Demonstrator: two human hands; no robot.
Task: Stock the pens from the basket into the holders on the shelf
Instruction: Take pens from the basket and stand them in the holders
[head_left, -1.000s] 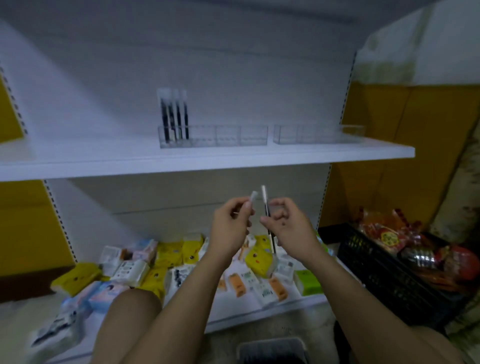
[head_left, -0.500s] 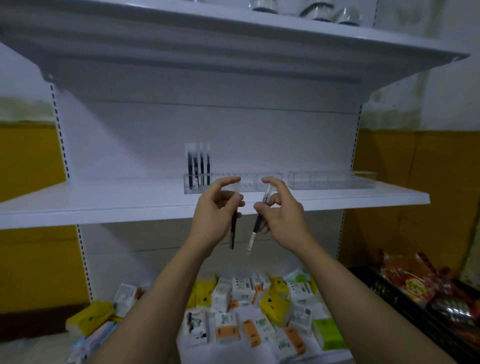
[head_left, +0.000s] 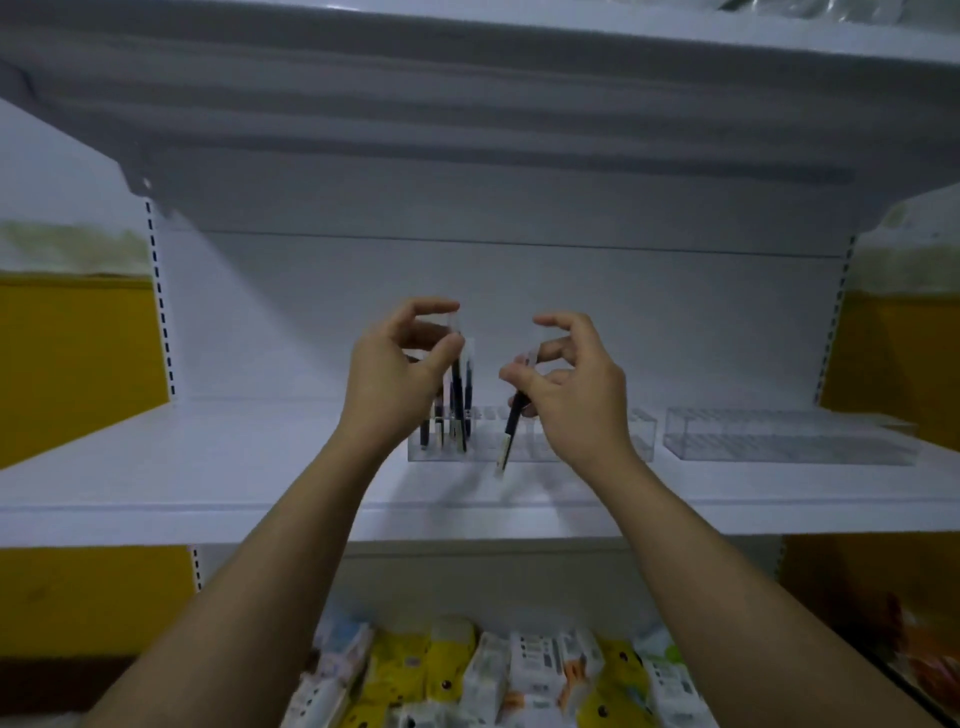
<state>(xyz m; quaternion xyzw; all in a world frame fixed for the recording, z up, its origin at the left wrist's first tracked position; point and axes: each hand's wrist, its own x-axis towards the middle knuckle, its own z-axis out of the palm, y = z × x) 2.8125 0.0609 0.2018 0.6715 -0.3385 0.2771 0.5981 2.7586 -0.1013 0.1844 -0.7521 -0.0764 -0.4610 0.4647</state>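
Holders (head_left: 779, 441): clear plastic, glossy. Shelf (head_left: 208, 467): white, smooth, matt. Pens (head_left: 458, 400): dark plastic, translucent caps.

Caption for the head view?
Left hand holds a pen at the clear holder; right hand holds another pen.

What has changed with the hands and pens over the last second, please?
Both hands rose from below the shelf to the clear holder. The left hand lowers its pen beside the standing pens; the right hand's pen hangs tilted before it. Each still pinches one pen; the second holder stayed empty.
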